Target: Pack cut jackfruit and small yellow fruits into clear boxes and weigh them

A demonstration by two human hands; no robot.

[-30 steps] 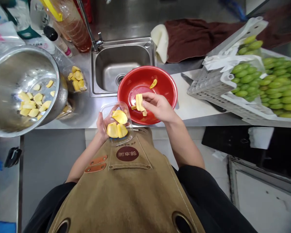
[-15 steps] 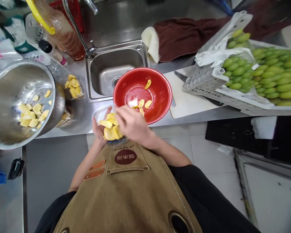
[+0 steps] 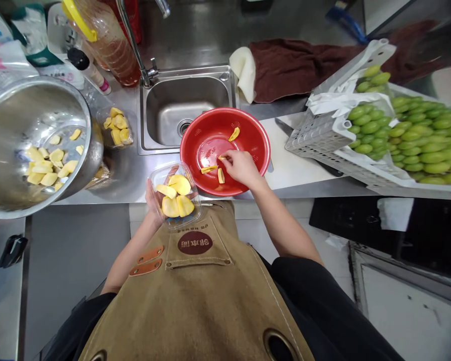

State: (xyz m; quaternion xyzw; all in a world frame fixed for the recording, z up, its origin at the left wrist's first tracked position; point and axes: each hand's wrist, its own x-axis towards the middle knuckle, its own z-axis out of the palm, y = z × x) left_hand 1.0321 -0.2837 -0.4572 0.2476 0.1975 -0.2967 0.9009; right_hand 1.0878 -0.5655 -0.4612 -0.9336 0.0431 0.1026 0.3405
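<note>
My left hand (image 3: 153, 201) is wrapped around a clear plastic box (image 3: 194, 214) near my apron, its fingers partly seen through the plastic. Several yellow fruit pieces (image 3: 180, 184), which look like jackfruit, lie in the box. Over the red colander (image 3: 262, 138), my right hand (image 3: 242, 168) pinches a yellow fruit piece (image 3: 221, 158) between thumb and fingertips. A few more pieces rest in the colander: one strip (image 3: 209, 170) and one short piece (image 3: 221, 175) near the hand, another curled piece (image 3: 234, 134) by the far wall.
At left, a large steel bowl (image 3: 83, 108) holds pale yellow pieces, beside a filled clear box (image 3: 117, 128). Behind the colander is a sink (image 3: 188, 108) with a faucet (image 3: 146, 75). To the right are a white cutting board (image 3: 281, 165), a knife (image 3: 283, 125) and a crate (image 3: 319, 148) of green fruit.
My right hand has moved right, from above the plastic box into the red colander, and now pinches a piece there. The left hand still holds the box, whose contents show more fully.
</note>
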